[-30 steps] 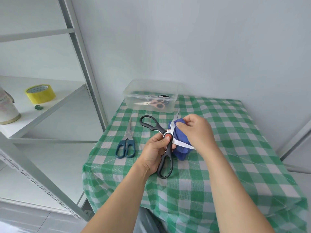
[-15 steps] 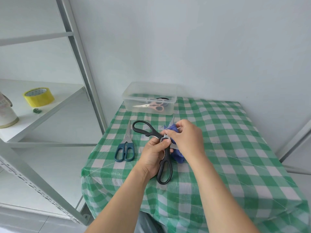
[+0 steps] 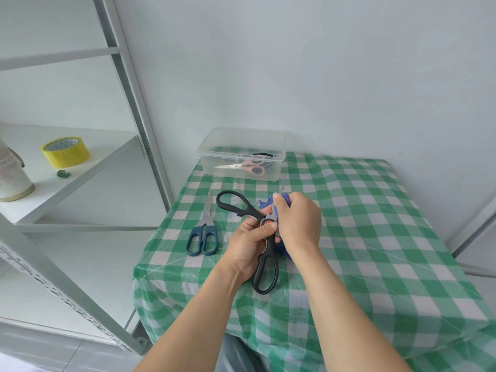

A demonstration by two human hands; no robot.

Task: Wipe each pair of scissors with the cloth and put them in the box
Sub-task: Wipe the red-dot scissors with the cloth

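Wiping step, on the black scissors [image 3: 265, 275]. Holds them just above the worktop [image 3: 362, 224], handles splayed wide, one loop toward the box [image 3: 209, 162], the other toward the body. Pinches them at the pivot with the left hand [image 3: 249, 245], thumb and fingers [image 3: 265, 228] curled tight round the joint. Wraps the blue cloth [image 3: 285, 196] over the blades with the right hand [image 3: 298, 224], fingers [image 3: 279, 204] curled round the bunched fabric. Hides the blades almost wholly, so cannot judge the coverage.

Judging by the layout, roughly midway through the task: pink-handled scissors [image 3: 247, 166] already inside the box with something dark behind, blue-handled scissors [image 3: 202, 237] flat on the worktop just left of the hands, apparently waiting.

Next, probably: draw the cloth along to the tips, swing the handles closed, slip the fabric off without snagging, then carry across to the box and lay flat beside the pink pair. Calls for a firm hold at the pivot and care with open edges close to the right palm.
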